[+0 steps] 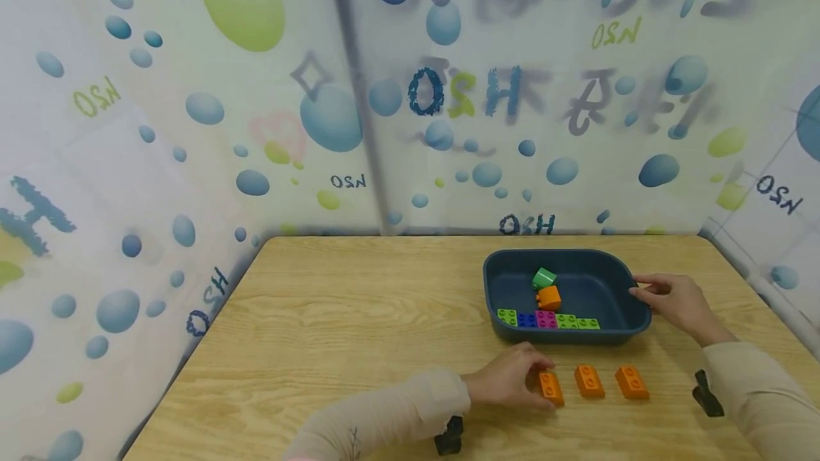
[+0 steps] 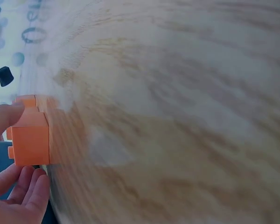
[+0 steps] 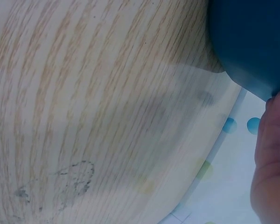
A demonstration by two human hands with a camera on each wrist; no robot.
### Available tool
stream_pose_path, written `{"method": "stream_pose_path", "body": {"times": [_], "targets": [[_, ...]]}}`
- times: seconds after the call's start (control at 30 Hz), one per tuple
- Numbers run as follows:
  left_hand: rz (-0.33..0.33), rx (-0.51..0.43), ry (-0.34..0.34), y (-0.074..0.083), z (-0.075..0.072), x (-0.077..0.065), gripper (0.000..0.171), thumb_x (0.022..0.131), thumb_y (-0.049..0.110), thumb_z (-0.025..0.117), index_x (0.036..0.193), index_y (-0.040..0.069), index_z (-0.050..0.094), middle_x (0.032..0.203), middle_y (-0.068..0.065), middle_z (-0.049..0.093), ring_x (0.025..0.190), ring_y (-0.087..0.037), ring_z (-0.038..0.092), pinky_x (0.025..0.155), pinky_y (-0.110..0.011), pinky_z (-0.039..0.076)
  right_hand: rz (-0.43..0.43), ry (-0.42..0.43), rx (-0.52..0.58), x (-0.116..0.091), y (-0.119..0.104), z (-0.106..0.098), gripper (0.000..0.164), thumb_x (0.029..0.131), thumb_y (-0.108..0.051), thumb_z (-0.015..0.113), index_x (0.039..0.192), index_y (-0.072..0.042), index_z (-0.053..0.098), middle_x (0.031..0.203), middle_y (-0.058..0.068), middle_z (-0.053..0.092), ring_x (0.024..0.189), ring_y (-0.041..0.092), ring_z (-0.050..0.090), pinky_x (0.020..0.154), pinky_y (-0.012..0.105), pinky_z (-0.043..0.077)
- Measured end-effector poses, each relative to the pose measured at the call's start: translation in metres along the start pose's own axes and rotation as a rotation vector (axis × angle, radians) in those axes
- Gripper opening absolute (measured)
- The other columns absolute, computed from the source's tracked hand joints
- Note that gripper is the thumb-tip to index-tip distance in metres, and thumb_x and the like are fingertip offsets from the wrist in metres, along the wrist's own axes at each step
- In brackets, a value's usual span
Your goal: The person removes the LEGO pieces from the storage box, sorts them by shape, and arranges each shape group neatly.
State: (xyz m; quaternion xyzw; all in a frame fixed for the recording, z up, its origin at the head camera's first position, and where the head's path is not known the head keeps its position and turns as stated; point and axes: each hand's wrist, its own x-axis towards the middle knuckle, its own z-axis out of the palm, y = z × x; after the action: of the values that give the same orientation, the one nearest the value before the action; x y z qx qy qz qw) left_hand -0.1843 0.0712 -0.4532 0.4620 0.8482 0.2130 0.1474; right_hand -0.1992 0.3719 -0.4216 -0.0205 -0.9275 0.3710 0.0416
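Note:
My left hand is at the leftmost of three orange building bricks on the table, with thumb and fingertips at its opposite ends. In the left wrist view that orange brick sits between the thumb and the fingers. My right hand pinches the right rim of a dark blue tray. In the right wrist view, fingers lie against the tray's outer wall. Two more orange bricks, one in the middle and one at the right, lie in front of the tray.
Inside the tray, a row of green, blue and magenta bricks lines the near wall. An orange brick and a green brick lie loose behind it. The wooden table meets a patterned wall at its back edge.

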Motion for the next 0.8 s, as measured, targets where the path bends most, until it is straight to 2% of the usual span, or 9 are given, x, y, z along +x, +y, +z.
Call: {"method": "stream_pose_path", "body": {"times": [0.47, 0.8], "targets": [[-0.032, -0.049, -0.015, -0.0019, 0.0000, 0.0006, 0.040, 0.074, 0.030, 0.071, 0.109, 0.013, 0.060, 0.093, 0.013, 0.053, 0.083, 0.004, 0.045, 0.074, -0.008, 0.035, -0.010, 0.006, -0.007, 0.0003, 0.0018, 0.0005, 0.051, 0.088, -0.027, 0.055, 0.116, 0.016, 0.049, 0.080, 0.013, 0.061, 0.058, 0.012, 0.051, 0.053, 0.029, 0.049], [-0.039, -0.033, -0.031, -0.0023, 0.0006, 0.0024, 0.040, 0.075, 0.031, 0.070, 0.110, 0.014, 0.059, 0.095, 0.013, 0.053, 0.084, 0.005, 0.045, 0.075, -0.008, 0.035, -0.018, 0.014, 0.000, 0.0009, 0.0037, 0.0009, 0.051, 0.088, -0.027, 0.055, 0.115, 0.016, 0.049, 0.080, 0.013, 0.061, 0.058, 0.010, 0.052, 0.053, 0.028, 0.049]]}}
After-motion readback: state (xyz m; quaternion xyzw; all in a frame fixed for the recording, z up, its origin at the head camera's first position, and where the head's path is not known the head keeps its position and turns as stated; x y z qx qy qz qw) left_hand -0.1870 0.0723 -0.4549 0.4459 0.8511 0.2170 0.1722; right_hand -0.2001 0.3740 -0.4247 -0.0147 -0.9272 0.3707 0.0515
